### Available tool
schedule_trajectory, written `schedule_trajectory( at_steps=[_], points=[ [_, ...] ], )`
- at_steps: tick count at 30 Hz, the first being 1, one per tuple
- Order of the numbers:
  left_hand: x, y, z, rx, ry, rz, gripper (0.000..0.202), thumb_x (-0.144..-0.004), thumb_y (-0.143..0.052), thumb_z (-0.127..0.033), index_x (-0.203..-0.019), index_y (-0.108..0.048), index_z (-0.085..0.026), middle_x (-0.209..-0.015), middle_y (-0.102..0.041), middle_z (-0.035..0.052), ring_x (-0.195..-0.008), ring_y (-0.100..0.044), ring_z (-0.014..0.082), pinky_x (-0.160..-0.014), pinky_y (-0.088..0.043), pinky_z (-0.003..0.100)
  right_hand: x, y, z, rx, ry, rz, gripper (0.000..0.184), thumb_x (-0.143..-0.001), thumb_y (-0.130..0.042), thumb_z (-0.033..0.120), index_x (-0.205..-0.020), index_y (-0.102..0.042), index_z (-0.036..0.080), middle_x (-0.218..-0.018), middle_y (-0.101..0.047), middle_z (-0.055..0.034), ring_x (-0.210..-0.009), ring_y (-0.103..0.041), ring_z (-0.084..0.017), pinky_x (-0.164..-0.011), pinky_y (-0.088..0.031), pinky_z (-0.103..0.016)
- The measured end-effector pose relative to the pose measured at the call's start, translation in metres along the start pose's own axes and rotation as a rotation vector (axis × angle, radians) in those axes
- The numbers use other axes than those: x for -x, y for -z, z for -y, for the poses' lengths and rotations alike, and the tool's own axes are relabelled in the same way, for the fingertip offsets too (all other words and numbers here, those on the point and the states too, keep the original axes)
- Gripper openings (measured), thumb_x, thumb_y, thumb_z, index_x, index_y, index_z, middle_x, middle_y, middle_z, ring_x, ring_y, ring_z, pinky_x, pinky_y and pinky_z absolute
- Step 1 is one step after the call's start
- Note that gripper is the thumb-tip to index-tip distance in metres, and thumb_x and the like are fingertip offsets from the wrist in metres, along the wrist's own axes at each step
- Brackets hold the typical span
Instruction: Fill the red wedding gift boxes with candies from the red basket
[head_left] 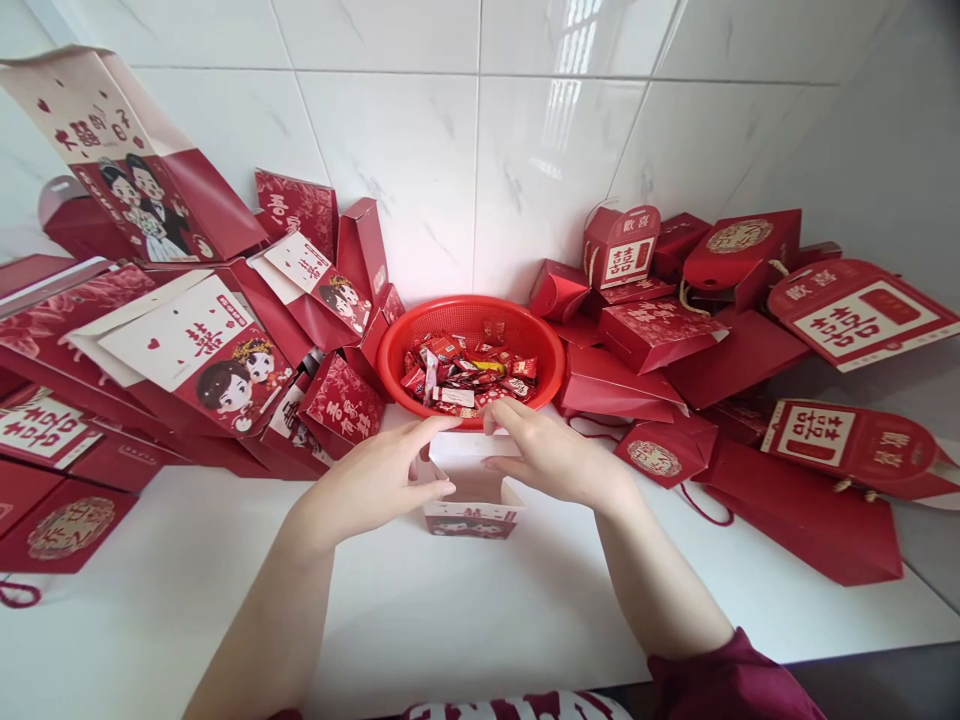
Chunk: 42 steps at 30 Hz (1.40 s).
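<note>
A small white and red paper gift box (471, 524) stands upright on the counter in front of me, its top open and its flaps raised. My left hand (375, 478) is at the box's left side, thumb over the opening and fingers at the flap. On the right, my right hand (551, 452) curls its fingers round the back and right flaps. Just behind the box sits a red plastic basket (556, 362) with many small wrapped candies (480, 372) in it. My fingers partly cover the basket's near rim and the box's upper edges.
Red wedding boxes (202, 345) are piled on the left, one tall box (142, 170) leaning on top. More red boxes (660, 335), some with cord handles, lie heaped on the right. A white tiled wall (390, 150) rises behind the white counter (450, 620).
</note>
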<state>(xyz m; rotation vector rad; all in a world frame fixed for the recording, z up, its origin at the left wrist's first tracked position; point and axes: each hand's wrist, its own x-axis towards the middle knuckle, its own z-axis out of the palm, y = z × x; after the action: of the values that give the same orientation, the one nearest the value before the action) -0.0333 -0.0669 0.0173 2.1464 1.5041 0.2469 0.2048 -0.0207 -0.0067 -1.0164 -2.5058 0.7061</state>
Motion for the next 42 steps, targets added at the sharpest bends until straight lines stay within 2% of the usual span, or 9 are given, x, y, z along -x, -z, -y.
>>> schedule_trajectory(
  at_steps=[4, 8, 11, 14, 21, 26, 29, 38, 42],
  points=[
    [-0.001, -0.004, -0.003, -0.031, 0.017, -0.005, 0.061, -0.086, -0.058, -0.037, -0.143, -0.039, -0.035, -0.118, -0.062, 0.0037, -0.089, -0.065, 0.022, -0.077, -0.049, 0.031, 0.001, 0.004, 0.007, -0.051, 0.162, -0.007, 0.007, -0.093, -0.055, 0.018, -0.099, -0.056, 0.02, -0.117, -0.058, -0.0076, -0.092, -0.059, -0.017, -0.079, -0.047, -0.029],
    [-0.005, -0.009, -0.008, -0.086, -0.039, -0.142, 0.036, -0.086, -0.059, -0.036, -0.12, -0.053, -0.027, -0.119, -0.055, 0.0048, -0.097, -0.062, 0.0226, -0.08, -0.049, 0.032, 0.001, 0.003, 0.012, -0.064, 0.265, 0.017, 0.016, -0.096, -0.053, 0.022, -0.105, -0.066, 0.021, -0.13, -0.054, -0.009, -0.109, -0.056, -0.02, -0.089, -0.047, -0.033],
    [-0.011, -0.014, -0.012, -0.154, -0.097, -0.219, 0.025, -0.085, -0.061, -0.035, -0.106, -0.054, -0.023, -0.116, -0.054, 0.0046, -0.103, -0.059, 0.024, -0.084, -0.048, 0.034, -0.001, -0.002, 0.011, -0.032, 0.266, 0.053, 0.016, -0.095, -0.055, 0.024, -0.099, -0.07, 0.019, -0.118, -0.059, -0.0097, -0.106, -0.057, -0.022, -0.088, -0.047, -0.034],
    [-0.014, -0.019, -0.016, -0.185, -0.128, -0.228, 0.022, -0.086, -0.059, -0.031, -0.106, -0.053, -0.022, -0.114, -0.056, 0.0053, -0.104, -0.058, 0.0251, -0.083, -0.048, 0.035, -0.004, -0.006, 0.008, -0.027, 0.22, 0.075, 0.017, -0.094, -0.056, 0.024, -0.092, -0.071, 0.017, -0.101, -0.061, -0.0083, -0.091, -0.06, -0.019, -0.078, -0.048, -0.03],
    [-0.011, -0.02, -0.015, -0.079, -0.073, -0.126, 0.055, -0.082, -0.047, -0.011, -0.134, -0.045, -0.029, -0.131, -0.053, 0.0045, -0.11, -0.059, 0.0242, -0.088, -0.05, 0.036, -0.002, 0.0, -0.001, -0.077, 0.135, 0.16, 0.017, -0.092, -0.06, 0.028, -0.088, -0.076, 0.022, -0.105, -0.06, -0.0066, -0.09, -0.06, -0.019, -0.08, -0.047, -0.031],
    [-0.013, -0.009, 0.001, -0.031, -0.212, -0.005, 0.078, -0.078, -0.043, -0.001, -0.146, -0.036, -0.037, -0.154, -0.032, -0.0006, -0.141, -0.034, 0.0229, -0.115, -0.033, 0.037, 0.004, 0.012, -0.015, -0.062, 0.026, 0.19, 0.02, -0.09, -0.06, 0.032, -0.081, -0.074, 0.022, -0.101, -0.057, -0.0054, -0.083, -0.061, -0.018, -0.079, -0.047, -0.031],
    [-0.015, -0.002, 0.008, -0.038, -0.227, 0.062, 0.076, -0.079, -0.041, -0.001, -0.145, -0.04, -0.04, -0.158, -0.024, -0.0034, -0.145, -0.026, 0.0239, -0.118, -0.028, 0.039, 0.006, 0.018, -0.022, -0.037, -0.001, 0.153, 0.022, -0.09, -0.059, 0.031, -0.078, -0.074, 0.022, -0.102, -0.057, -0.0058, -0.089, -0.06, -0.02, -0.08, -0.046, -0.031],
    [-0.016, -0.003, 0.011, -0.039, -0.231, 0.047, 0.066, -0.08, -0.044, -0.004, -0.14, -0.051, -0.032, -0.152, -0.04, -0.0043, -0.143, -0.034, 0.0213, -0.119, -0.028, 0.035, 0.005, 0.014, -0.025, -0.004, -0.032, 0.162, 0.017, -0.089, -0.06, 0.03, -0.085, -0.076, 0.024, -0.093, -0.06, -0.005, -0.083, -0.06, -0.019, -0.073, -0.046, -0.03],
    [-0.016, -0.006, 0.008, -0.012, -0.214, 0.0, 0.067, -0.079, -0.043, -0.003, -0.139, -0.052, -0.031, -0.143, -0.052, -0.0046, -0.134, -0.047, 0.0197, -0.113, -0.037, 0.032, 0.005, 0.01, -0.026, 0.006, -0.046, 0.068, 0.015, -0.087, -0.063, 0.027, -0.094, -0.076, 0.026, -0.131, -0.055, -0.0091, -0.118, -0.055, -0.027, -0.094, -0.045, -0.037]
  ],
)
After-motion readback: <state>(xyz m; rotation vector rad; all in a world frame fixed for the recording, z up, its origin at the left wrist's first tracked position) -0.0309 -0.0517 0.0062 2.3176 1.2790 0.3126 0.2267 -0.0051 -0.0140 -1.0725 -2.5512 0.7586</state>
